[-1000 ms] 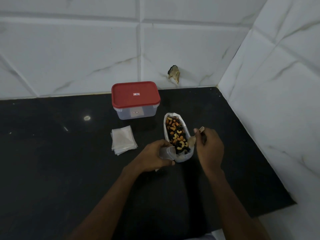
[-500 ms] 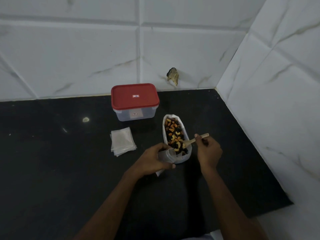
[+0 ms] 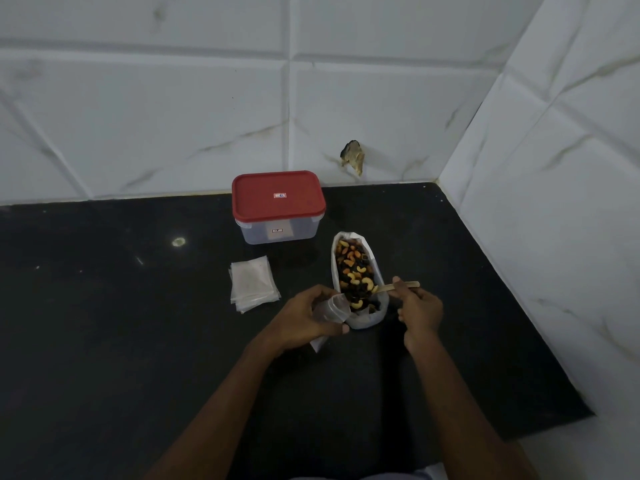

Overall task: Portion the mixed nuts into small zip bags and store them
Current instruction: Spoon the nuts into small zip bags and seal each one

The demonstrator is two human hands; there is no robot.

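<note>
Gripped small zip bag (image 3: 333, 308) in L hand (image 3: 304, 317), fingers curled round it, mouth turned toward pouch of mixed nuts (image 3: 355, 271). Pinched wooden spoon (image 3: 405, 286) in R hand (image 3: 420, 311), tip down among nuts at pouch's near end. Worked w/ pouch between both hands, long axis running near-to-far, bag just beside its left rim; short carry leftward judged next, nothing in between. Had spare zip bags (image 3: 252, 284) stacked farther left, red-lidded box (image 3: 278, 206) shut near back wall (image 3: 207, 116), all on black counter (image 3: 121, 341).
</note>
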